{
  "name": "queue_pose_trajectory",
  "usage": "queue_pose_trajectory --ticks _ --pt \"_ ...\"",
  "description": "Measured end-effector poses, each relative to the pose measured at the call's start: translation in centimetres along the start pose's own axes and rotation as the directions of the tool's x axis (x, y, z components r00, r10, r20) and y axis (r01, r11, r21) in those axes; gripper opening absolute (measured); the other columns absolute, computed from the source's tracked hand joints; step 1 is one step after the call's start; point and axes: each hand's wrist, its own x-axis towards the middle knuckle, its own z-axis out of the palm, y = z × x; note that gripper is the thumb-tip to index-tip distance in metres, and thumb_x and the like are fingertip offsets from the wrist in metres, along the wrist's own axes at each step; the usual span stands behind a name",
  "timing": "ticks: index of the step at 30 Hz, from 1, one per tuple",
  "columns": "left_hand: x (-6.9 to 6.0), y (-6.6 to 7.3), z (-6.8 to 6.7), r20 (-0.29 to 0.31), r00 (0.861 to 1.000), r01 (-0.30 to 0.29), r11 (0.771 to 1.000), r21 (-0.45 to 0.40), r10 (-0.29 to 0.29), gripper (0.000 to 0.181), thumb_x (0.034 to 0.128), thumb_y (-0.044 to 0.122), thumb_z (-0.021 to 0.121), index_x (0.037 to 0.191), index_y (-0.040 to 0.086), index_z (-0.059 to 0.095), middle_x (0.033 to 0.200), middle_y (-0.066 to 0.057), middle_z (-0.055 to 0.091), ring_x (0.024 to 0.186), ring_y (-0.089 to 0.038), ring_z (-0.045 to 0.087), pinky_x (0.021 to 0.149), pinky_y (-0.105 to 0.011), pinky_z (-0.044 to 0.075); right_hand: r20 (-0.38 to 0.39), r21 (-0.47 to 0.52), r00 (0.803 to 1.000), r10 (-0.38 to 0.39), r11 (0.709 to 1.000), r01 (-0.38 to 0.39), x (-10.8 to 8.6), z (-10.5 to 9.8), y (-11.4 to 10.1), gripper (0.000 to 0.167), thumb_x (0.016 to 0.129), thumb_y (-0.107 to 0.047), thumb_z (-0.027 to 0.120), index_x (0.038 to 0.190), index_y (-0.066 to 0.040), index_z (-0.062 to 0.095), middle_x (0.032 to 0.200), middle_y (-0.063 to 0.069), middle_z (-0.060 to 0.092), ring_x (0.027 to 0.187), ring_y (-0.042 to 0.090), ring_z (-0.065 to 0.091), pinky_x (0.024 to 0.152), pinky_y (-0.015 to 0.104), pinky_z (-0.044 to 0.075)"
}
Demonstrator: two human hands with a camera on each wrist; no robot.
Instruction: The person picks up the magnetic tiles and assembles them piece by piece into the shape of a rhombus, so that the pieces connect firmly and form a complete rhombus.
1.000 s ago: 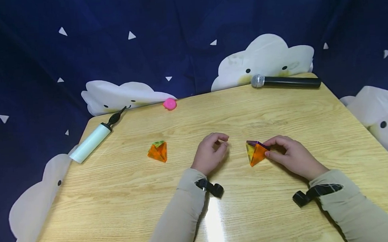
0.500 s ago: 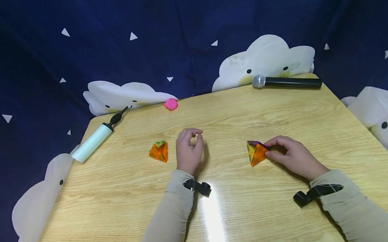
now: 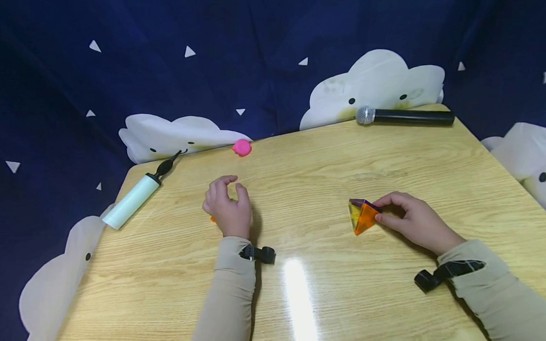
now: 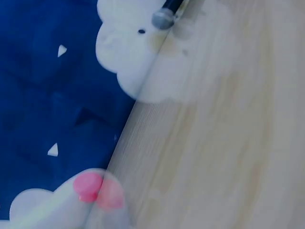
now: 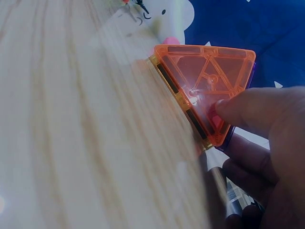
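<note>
My right hand [image 3: 414,223] pinches a shape of joined magnetic tiles [image 3: 365,218], with orange, yellow and purple faces, between thumb and fingers. In the right wrist view its orange triangular tile [image 5: 228,71] faces the camera, and the thumb presses on it. My left hand [image 3: 228,207] hovers at or just above a second tile shape [image 3: 212,219], fingers bent loosely with a gap to the thumb. Most of that shape is hidden behind the hand; only bits of orange and green show. Neither the left hand nor that shape appears in the left wrist view.
A black microphone [image 3: 410,116] lies at the back right of the wooden table [image 3: 337,302]. Near the back edge sits a small pink object [image 3: 242,147]. A pale blue hand pump [image 3: 134,199] with a black end lies at the left edge. A dark blue curtain [image 3: 265,46] hangs behind.
My left hand has moved left across the table and now covers most of the second tile shape. The right hand and its tile shape stay in place.
</note>
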Motion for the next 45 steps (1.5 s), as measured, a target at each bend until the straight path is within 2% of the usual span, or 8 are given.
queue_pose_trajectory --ticks 4,9,16,21,26,31,36,45 --pt "0.4 -0.7 -0.8 -0.023 0.996 0.084 0.996 0.015 -0.083 0.017 0.0909 0.012 0.062 0.108 0.010 0.065 0.112 -0.008 0.063 0.103 -0.031 0.051 0.093 -0.051 0.027 -0.006 0.003 1.000 -0.006 1.000 0.006 0.0 0.0 -0.1 0.021 0.094 -0.024 0.074 0.113 -0.019 0.070 0.114 0.003 0.068 0.102 0.021 0.059 0.084 0.025 0.041" --pt "0.3 -2.0 -1.8 0.000 0.982 0.189 0.982 0.005 -0.189 0.024 0.0919 0.013 0.062 0.116 0.009 0.062 0.113 -0.009 0.060 0.102 -0.033 0.050 0.092 -0.049 0.025 0.009 0.010 1.000 -0.005 1.000 0.005 0.0 0.1 -0.2 0.021 0.094 -0.025 0.073 0.114 -0.019 0.070 0.114 0.002 0.068 0.101 0.021 0.059 0.083 0.025 0.042" --pt "-0.1 -3.8 -2.5 0.130 0.944 0.306 0.952 0.004 -0.304 0.039 0.0915 0.021 0.066 0.126 0.006 0.056 0.123 -0.007 0.058 0.110 -0.029 0.049 0.100 -0.050 0.025 0.003 0.008 1.000 -0.012 1.000 0.012 0.1 0.1 -0.3 0.021 0.094 -0.024 0.073 0.114 -0.019 0.070 0.114 0.003 0.068 0.104 0.021 0.059 0.085 0.027 0.041" --pt "-0.3 -4.6 -2.8 0.220 0.910 0.350 0.936 0.044 -0.351 0.040 0.0899 0.021 0.068 0.126 0.007 0.056 0.125 -0.007 0.059 0.111 -0.029 0.049 0.101 -0.051 0.025 0.011 0.014 1.000 -0.008 1.000 0.008 0.1 0.1 -0.3 0.020 0.094 -0.023 0.073 0.114 -0.018 0.070 0.114 0.002 0.068 0.102 0.020 0.059 0.083 0.024 0.042" --pt "-0.4 -4.7 -3.4 0.304 0.884 0.353 0.933 0.063 -0.355 0.041 0.0907 0.021 0.065 0.127 0.006 0.055 0.127 -0.009 0.059 0.117 -0.032 0.051 0.103 -0.053 0.026 0.018 0.011 1.000 -0.001 1.000 0.001 0.1 0.0 -0.4 0.021 0.095 -0.025 0.072 0.114 -0.018 0.070 0.115 0.003 0.068 0.102 0.021 0.059 0.084 0.026 0.042" --pt "-0.4 -4.8 -3.9 0.372 0.858 0.359 0.932 0.059 -0.354 0.040 0.0916 0.015 0.064 0.128 0.002 0.053 0.128 -0.015 0.055 0.119 -0.033 0.051 0.103 -0.047 0.035 0.012 0.016 1.000 -0.007 1.000 0.006 0.1 -0.1 -0.4 0.020 0.094 -0.023 0.073 0.114 -0.017 0.070 0.114 0.003 0.068 0.101 0.020 0.058 0.083 0.023 0.042" --pt "-0.4 -5.0 -4.4 0.438 0.823 0.375 0.925 0.060 -0.362 0.042 0.0920 0.016 0.066 0.129 0.001 0.052 0.129 -0.017 0.052 0.118 -0.031 0.051 0.101 -0.043 0.042 0.006 0.016 1.000 -0.009 1.000 0.009 0.1 -0.1 -0.4 0.020 0.094 -0.022 0.073 0.113 -0.018 0.070 0.114 0.002 0.068 0.101 0.019 0.058 0.082 0.022 0.041" --pt "-0.7 -5.6 -5.7 0.556 0.779 0.319 0.947 0.046 -0.290 0.044 0.0946 0.020 0.068 0.130 0.001 0.052 0.125 -0.018 0.055 0.113 -0.033 0.055 0.096 -0.046 0.045 0.015 0.021 1.000 0.001 1.000 -0.001 -0.1 -0.2 -0.4 0.020 0.094 -0.023 0.073 0.114 -0.017 0.070 0.114 0.004 0.068 0.102 0.021 0.058 0.083 0.023 0.042"
